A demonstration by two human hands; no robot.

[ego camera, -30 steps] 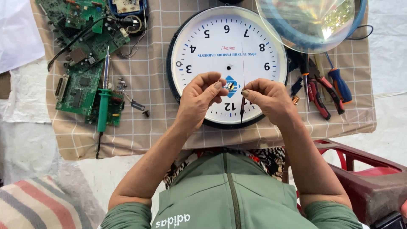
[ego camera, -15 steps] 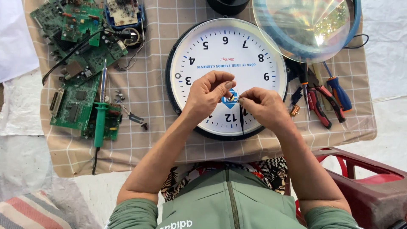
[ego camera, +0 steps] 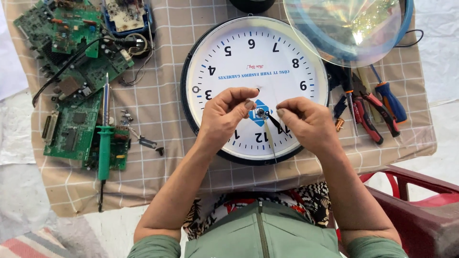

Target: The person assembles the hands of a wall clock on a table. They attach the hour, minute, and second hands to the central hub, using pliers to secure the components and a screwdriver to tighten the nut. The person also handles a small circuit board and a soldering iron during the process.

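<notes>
Both hands risen to clock centre, left hand (ego camera: 224, 117), right hand (ego camera: 306, 119), round white wall clock (ego camera: 256, 62)

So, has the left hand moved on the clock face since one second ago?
Yes. The left hand shifted slightly toward the dial centre of the clock, away from its lower rim.

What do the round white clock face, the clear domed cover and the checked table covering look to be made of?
Round white clock face: probably printed paper or plastic, matte. Clear domed cover: glossy glass or plastic; it shows reflections. Checked beige table covering: woven cloth, judging by its soft creases.

Both hands (ego camera: 267, 119) together, fingertips seemingly pinched
</notes>
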